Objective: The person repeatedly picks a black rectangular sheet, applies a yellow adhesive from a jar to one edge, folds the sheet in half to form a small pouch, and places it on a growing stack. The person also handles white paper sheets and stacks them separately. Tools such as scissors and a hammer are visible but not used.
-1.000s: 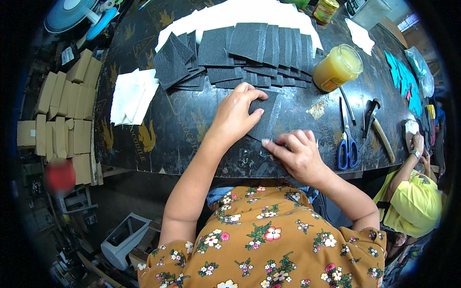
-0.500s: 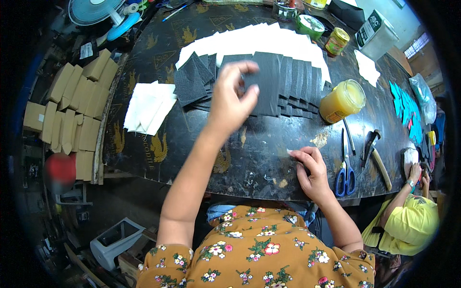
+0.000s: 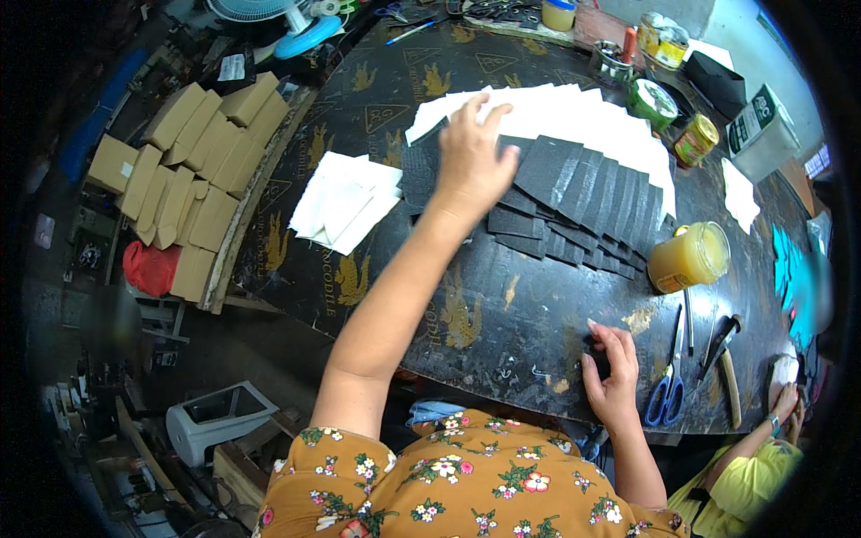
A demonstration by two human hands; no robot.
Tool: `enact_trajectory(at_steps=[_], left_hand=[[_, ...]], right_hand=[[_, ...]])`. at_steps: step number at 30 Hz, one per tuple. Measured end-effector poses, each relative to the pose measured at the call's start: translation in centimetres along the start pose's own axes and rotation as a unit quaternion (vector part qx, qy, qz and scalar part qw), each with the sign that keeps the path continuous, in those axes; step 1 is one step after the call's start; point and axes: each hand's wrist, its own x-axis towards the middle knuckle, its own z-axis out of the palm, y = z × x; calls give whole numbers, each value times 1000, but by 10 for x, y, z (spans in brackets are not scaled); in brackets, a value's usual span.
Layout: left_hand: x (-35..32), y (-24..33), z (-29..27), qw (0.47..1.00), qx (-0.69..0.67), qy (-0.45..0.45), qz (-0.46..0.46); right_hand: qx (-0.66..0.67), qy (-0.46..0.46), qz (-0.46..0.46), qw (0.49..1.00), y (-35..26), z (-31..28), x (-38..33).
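My left hand is over the left end of a fanned row of black textured pieces, its fingers apart and pointing toward the white sheets that fan out behind. The hand hides part of a black piece; whether it touches that piece is unclear. Nothing shows in its fingers. Close to the table's near edge rests my right hand, loosely curled, thumb apart from the fingers and no object in it. Blue-handled scissors lie just right of it. A glass jar of yellowish paste stands beyond.
White pieces lie in a pile at left. A hammer lies right of the scissors. Cans and a tall container stand at the far right. Brown boxes sit beyond the left edge. A person in yellow works at right.
My left hand has moved left and away from me along the black pieces, its fingers spreading. The whole view has turned, shifting the table contents. My right hand stays by the near edge.
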Motion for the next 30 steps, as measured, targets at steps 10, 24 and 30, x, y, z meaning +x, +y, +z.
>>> enact_trajectory(at_steps=[10, 24, 30], left_hand=[[-6, -89, -73, 929, -61, -291, -221], [-69, -67, -85, 987, 51, -21, -148], [-73, -40, -99, 950, -214, 64, -218]], right_hand=[[-23, -5, 6, 1000, -4, 1, 1], [-170, 165, -90, 967, -6, -95, 50], [-413, 146, -68, 896, 2, -164, 102]])
